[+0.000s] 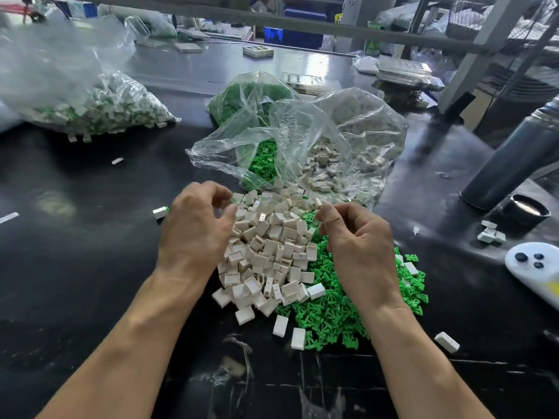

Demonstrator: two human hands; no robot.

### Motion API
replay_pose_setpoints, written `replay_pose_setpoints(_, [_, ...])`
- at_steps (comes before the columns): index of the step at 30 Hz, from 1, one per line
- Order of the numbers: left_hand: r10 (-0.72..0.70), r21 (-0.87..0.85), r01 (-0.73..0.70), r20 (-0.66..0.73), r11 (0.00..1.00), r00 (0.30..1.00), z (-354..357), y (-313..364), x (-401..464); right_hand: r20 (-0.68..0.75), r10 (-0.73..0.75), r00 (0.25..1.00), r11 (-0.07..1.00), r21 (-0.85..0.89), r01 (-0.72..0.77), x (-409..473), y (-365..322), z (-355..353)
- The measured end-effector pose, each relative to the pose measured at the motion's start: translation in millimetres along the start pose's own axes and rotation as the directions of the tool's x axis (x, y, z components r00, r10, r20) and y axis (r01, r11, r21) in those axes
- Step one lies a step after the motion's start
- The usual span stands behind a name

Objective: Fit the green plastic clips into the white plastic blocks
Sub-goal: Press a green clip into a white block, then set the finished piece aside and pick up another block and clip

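A heap of white plastic blocks [272, 252] lies on the black table [90, 237] straight ahead. Green plastic clips [332, 313] spread out to its right and front. My left hand [196, 228] hovers over the left edge of the white heap, its fingers loosely curled and blurred, with nothing visible in them. My right hand [360, 246] is over the green clips, thumb pressed against forefinger in a tight pinch at the heap's top right. Whatever it pinches is hidden. One white block with a green clip in it [160, 212] lies just left of my left hand.
An open clear bag [302, 140] behind the heaps spills green clips and white blocks. A bag of fitted blocks [99, 110] lies at the far left. At the right are a grey cylinder [511, 164], a black cap [527, 211], a white controller [532, 267] and loose blocks [490, 232].
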State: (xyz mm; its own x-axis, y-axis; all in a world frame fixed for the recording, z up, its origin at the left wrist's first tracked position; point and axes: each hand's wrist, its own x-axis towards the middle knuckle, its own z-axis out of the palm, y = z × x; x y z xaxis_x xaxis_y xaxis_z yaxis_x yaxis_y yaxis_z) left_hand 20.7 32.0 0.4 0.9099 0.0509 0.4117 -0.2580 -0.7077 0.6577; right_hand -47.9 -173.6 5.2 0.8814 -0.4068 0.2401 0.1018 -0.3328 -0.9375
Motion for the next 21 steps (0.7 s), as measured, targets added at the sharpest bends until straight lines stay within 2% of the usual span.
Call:
replay_pose_setpoints(4, [-0.178,0.249,0.183,-0.042,0.951,0.983,-5.3,-24.3,13.9,0.023,0.007,1.000,1.000,-0.019,-0.006,-0.1,-0.4,-0.3])
replay_pose_setpoints(7, [-0.243,0.374,0.250,-0.067,0.893,0.968,-6.6,-34.5,18.0,0.031,0.010,0.999,1.000,-0.018,-0.009,-1.1,-0.6,-0.9])
replay_pose_setpoints(12, [-0.281,0.448,0.284,-0.076,0.848,0.957,-4.0,-41.9,20.9,0.021,0.011,1.000,1.000,-0.028,-0.010,0.2,-0.3,-1.6])
replay_pose_setpoints(21, [-0.305,0.465,0.301,-0.070,0.832,0.950,-6.7,-40.3,19.2,0.012,0.003,1.000,1.000,-0.025,-0.002,1.6,0.4,-4.2])
